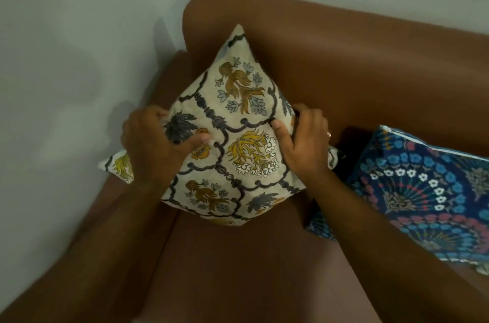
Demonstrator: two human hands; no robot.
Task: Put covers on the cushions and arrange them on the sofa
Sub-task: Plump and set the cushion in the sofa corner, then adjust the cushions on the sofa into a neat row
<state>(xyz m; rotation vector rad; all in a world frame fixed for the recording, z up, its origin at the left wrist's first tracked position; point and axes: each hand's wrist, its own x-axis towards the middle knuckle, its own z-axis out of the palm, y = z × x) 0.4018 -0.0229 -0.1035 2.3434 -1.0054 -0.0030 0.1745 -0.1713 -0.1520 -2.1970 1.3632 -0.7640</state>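
Observation:
A cream cushion point(232, 121) with yellow, brown and grey flower print stands on one corner in the left corner of the brown sofa point(357, 63), leaning against the backrest. My left hand point(156, 142) grips its left side and my right hand point(304, 140) grips its right side, thumbs pressed on the front. A dark blue cushion point(428, 190) with a blue, pink and white floral pattern lies on the seat to the right, close to my right forearm.
The sofa's left armrest point(105, 216) runs along a pale wall point(66, 58). Bare seat point(238, 269) lies in front of the cream cushion.

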